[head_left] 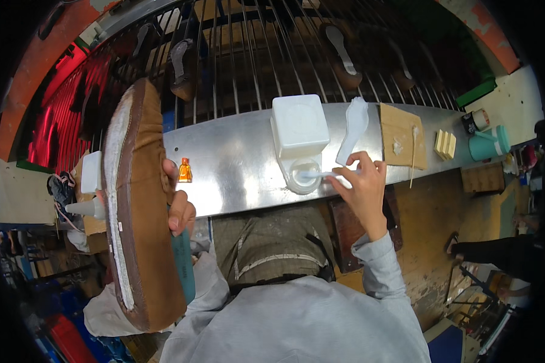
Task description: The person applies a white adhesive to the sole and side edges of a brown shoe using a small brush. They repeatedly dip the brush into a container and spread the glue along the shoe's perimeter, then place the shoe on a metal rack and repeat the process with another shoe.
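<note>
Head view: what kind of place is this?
Probably a shoe-making workshop. The left hand holds a brown shoe upper with a whitish coated bottom, the right hand dips a brush into a small white pot on a metal bench, and more shoes sit on the wire rack behind.

Brush [316, 175] tip sunk in the glue pot [303, 176]; left hand [178, 206] palm behind the brown shoe [140, 206].

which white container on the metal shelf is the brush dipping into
The small round open pot, right beside the right hand; the square tub behind it is lidded and untouched.
</note>
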A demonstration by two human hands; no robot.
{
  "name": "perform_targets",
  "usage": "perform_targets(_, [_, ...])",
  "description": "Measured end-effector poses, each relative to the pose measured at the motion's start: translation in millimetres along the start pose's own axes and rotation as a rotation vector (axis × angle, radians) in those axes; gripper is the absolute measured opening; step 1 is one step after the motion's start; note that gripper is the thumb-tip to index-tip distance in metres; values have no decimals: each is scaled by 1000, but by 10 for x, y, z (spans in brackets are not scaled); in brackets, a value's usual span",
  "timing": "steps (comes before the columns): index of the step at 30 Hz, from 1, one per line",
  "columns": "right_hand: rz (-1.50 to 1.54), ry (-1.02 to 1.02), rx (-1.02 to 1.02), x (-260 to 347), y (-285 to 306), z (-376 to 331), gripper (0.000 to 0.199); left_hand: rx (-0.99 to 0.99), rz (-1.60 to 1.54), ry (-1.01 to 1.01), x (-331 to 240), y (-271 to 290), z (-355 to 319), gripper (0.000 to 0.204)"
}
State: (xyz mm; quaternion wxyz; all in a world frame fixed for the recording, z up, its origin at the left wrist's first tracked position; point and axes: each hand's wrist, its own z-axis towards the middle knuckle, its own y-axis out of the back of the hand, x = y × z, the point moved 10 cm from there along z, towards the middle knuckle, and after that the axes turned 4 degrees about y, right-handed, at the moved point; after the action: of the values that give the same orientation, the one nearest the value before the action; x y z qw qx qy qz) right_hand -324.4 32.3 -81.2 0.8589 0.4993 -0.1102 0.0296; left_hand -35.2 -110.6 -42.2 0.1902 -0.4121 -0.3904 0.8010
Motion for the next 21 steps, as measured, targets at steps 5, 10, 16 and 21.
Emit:
perform_targets(5, [-13,-59,-53,-49,-4,-108,22,91,241,-6,-374,10,31,110])
perform_targets(10, [78,-199,-174,-165,66,-346,17,135,204,-45,-399,-20,10,112])
perform_targets(16, [527,-417,-201,-199,78,-81,13,-1049,571,-458,-146,406,-519,90])
perform_targets(21, [617,79,-350,569,954,665,31,-691,298,-80,628,-48,-170,97])
